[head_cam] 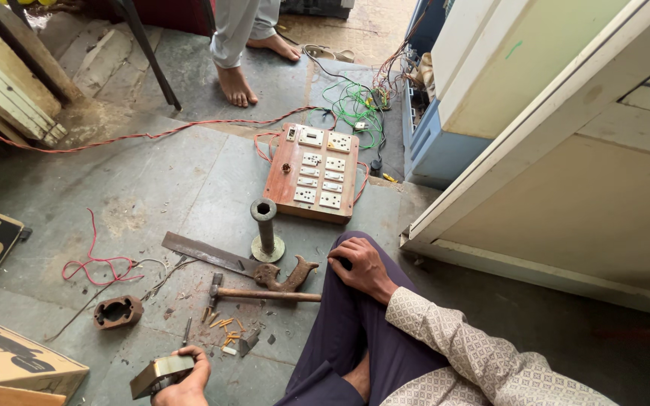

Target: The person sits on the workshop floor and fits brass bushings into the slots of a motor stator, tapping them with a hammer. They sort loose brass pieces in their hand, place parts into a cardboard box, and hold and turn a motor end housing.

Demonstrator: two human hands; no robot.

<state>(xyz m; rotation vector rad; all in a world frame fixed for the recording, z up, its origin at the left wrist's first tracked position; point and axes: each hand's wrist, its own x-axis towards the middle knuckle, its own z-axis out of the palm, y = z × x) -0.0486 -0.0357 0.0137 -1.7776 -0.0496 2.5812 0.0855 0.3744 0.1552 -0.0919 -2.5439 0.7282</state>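
I sit on a stone floor. My left hand (187,380) at the bottom edge grips a small metal block-like part (161,374). My right hand (362,267) rests flat on my knee, on dark purple trousers, holding nothing. In front of me lie a hammer with a wooden handle (265,295), a hand saw with a carved wooden grip (235,262), and several small yellow and orange bits (223,327). A metal pipe stand (265,229) is upright just beyond them.
A wooden switchboard with white switches and sockets (314,171) lies ahead, with red wire (99,265) and green wires (351,105) around. A brown ring-shaped part (118,311) sits left. Cardboard boxes (9,357) are at left, a pale cabinet (566,150) at right. Another person's bare feet (238,83) stand beyond.
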